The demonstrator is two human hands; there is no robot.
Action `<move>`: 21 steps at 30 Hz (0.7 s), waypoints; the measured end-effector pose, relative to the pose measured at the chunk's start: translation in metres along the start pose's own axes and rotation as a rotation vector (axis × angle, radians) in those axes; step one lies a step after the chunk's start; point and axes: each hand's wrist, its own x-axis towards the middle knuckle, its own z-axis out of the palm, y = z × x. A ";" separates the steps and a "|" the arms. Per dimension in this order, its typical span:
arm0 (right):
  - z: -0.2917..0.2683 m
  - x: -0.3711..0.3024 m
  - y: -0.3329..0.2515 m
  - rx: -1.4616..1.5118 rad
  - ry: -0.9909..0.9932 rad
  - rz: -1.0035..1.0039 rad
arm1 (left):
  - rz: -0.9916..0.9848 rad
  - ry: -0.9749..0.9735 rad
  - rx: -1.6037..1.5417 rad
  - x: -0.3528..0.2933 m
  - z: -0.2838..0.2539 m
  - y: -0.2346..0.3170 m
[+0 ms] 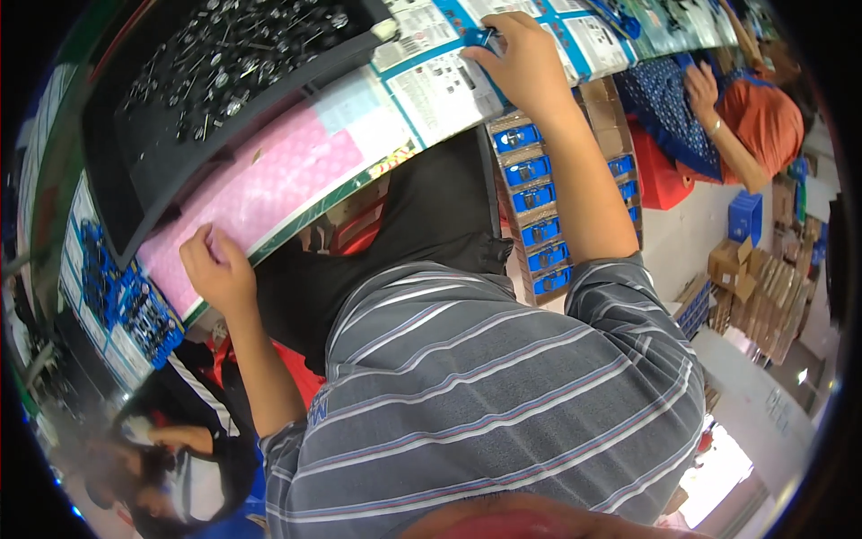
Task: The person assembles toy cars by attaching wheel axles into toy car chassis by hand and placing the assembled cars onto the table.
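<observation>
At the far side of the bench, my right hand (528,67) is closed in a pinch on a small blue part (481,38). It is over a white and teal printed sheet (440,94); the part's exact kind is too small to make out. My left hand (220,269) rests at the near edge of the pink bubble-patterned sheet (269,175), its fingers curled in loosely and nothing visible in them. Between and beyond the hands is a black tray (153,171) with many small shiny metal pieces (229,63) piled in it.
Blue parts (130,296) are clustered on the bench at the left. Beside my right arm, a divided cardboard box (575,171) holds several blue parts in its cells. Other people sit at the right (754,126) and lower left (180,458). Cardboard boxes (732,265) stand on the floor.
</observation>
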 end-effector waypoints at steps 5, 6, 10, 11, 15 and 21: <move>-0.072 0.023 0.073 -0.013 0.372 0.273 | 0.003 0.008 0.007 0.003 0.004 0.007; -0.090 0.023 0.108 0.098 0.417 0.264 | 0.007 0.008 0.002 0.004 0.003 0.009; -0.128 0.023 0.246 -0.218 0.310 0.089 | -0.022 0.021 0.028 0.002 0.005 0.007; -0.126 0.022 0.267 -0.216 0.310 0.089 | -0.023 0.022 0.034 0.002 0.005 0.007; -0.120 0.023 0.284 0.032 0.119 0.165 | -0.062 -0.002 0.085 0.000 0.003 0.004; -0.119 0.032 0.277 -0.167 0.086 0.181 | -0.055 0.012 0.068 0.003 0.004 0.008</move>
